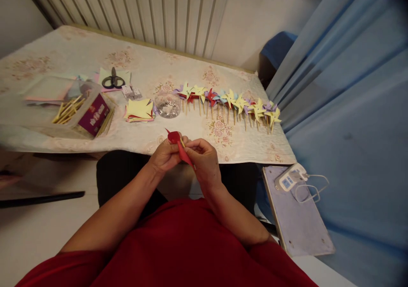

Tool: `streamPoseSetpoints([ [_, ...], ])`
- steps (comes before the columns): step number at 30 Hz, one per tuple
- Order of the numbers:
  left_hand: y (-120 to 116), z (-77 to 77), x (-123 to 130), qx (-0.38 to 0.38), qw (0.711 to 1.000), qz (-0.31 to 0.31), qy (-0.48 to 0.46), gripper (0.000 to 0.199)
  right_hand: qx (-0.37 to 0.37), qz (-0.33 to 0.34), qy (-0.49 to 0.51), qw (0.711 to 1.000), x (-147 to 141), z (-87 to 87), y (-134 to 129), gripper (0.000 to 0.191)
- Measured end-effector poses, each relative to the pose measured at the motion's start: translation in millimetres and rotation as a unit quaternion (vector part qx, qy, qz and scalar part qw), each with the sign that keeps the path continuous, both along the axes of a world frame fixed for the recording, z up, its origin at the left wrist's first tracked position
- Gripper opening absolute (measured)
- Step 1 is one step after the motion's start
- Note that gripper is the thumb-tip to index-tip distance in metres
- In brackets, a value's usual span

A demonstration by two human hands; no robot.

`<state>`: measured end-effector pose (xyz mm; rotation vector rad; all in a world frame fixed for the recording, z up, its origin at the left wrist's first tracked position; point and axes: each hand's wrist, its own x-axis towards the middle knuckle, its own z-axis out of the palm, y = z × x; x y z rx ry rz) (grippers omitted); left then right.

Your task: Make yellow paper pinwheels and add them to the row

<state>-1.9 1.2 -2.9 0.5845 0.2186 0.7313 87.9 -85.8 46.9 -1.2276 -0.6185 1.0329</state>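
Note:
My left hand [165, 154] is closed on a red paper pinwheel [174, 137] in front of the table edge, above my lap. Its paper is curled in, with one pointed blade sticking up and another hanging toward my right wrist. My right hand [204, 154] is closed against the pinwheel from the other side, thumb and fingers pinched at a thin wooden stick [182, 143] behind the paper. Fingers partly cover the spot where stick and paper meet. Beyond my hands stands a clear round dish [168, 108] of small shiny metal pieces.
Finished pinwheels [231, 99] lie in a row at the right. Cut paper squares [139, 110], small boxes [131, 92], black scissors [113, 80] and a plastic tub [92, 123] of sticks lie left. A white power strip [290, 178] rests on a stool [299, 223] beside a blue curtain [344, 108].

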Motion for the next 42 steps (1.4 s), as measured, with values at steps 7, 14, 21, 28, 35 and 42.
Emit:
streamPoseSetpoints([
  [7,1.4,-3.8,-0.3,0.006,1.0,0.0,-0.011,0.036,0.006,-0.012,-0.011,1.0,-3.4,-2.5,-0.4,0.019],
  [14,4.1,-9.1,-2.5,0.004,1.0,-0.014,0.002,0.032,0.002,-0.011,-0.047,0.999,-5.1,-2.3,-3.2,0.016],
  [21,3.5,-5.0,-2.7,0.013,0.999,-0.013,0.029,0.033,0.002,-0.012,-0.032,0.999,-1.7,-12.2,1.7,0.017],
  [28,3.0,-2.2,-2.7,0.034,0.997,-0.016,0.065,0.03,-0.005,0.001,-0.025,1.0,8.3,-23.0,7.5,0.017],
  [35,6.5,-10.0,1.0,0.01,0.996,-0.009,0.09,0.032,-0.05,0.02,-0.014,0.998,18.6,-34.9,11.8,0.024],
  [42,24.0,-18.4,7.6,-0.054,0.981,0.147,0.114,0.037,-0.069,0.03,-0.095,0.993,41.0,-70.5,14.4,0.016],
])
